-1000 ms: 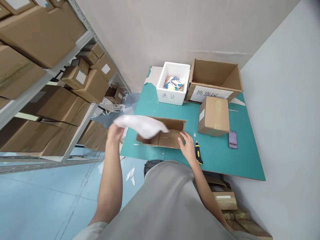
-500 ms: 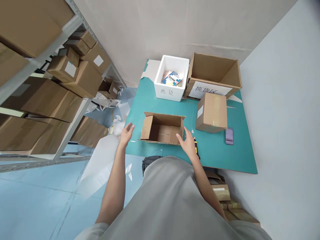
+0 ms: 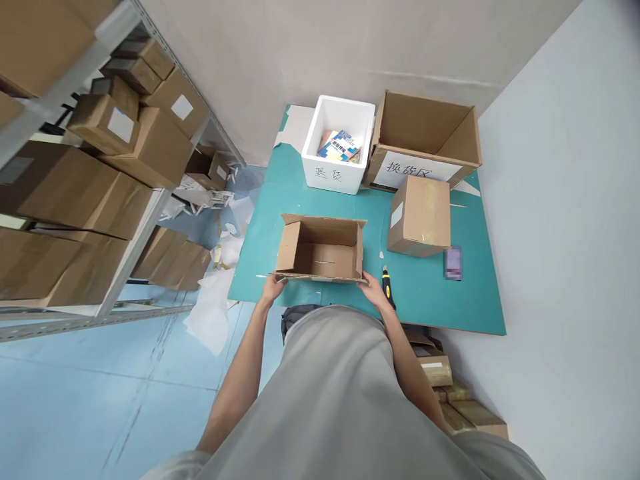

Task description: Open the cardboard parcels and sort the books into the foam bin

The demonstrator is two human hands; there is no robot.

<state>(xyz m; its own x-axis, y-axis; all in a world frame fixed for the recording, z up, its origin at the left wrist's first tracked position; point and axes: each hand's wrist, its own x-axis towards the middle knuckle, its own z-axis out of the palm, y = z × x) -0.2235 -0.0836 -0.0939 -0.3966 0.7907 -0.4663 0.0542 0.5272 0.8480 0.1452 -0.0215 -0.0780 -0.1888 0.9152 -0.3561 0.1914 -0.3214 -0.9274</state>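
Observation:
An open, hollow cardboard box (image 3: 327, 252) rests on the green tabletop (image 3: 270, 190), its inside showing. At the box's near left corner, my left hand (image 3: 273, 288) grips the edge of the front flap. My right hand (image 3: 371, 289) has its fingers on the same flap at the near right corner. A black and yellow cutter (image 3: 387, 289) lies just right of my right hand. Farther right stands a closed carton (image 3: 425, 217) with a white label.
Behind are a white foam box (image 3: 333, 175) holding booklets and a large labelled open carton (image 3: 425, 127). A blurred purple object (image 3: 453, 263) lies at right. Shelves (image 3: 127, 250) of cartons stand left; white sheeting (image 3: 210, 310) is on the floor.
Both hands have come down and inward to the box's near corners and taken hold of its front flap. The white sheeting at left has sunk down. The view has shifted slightly.

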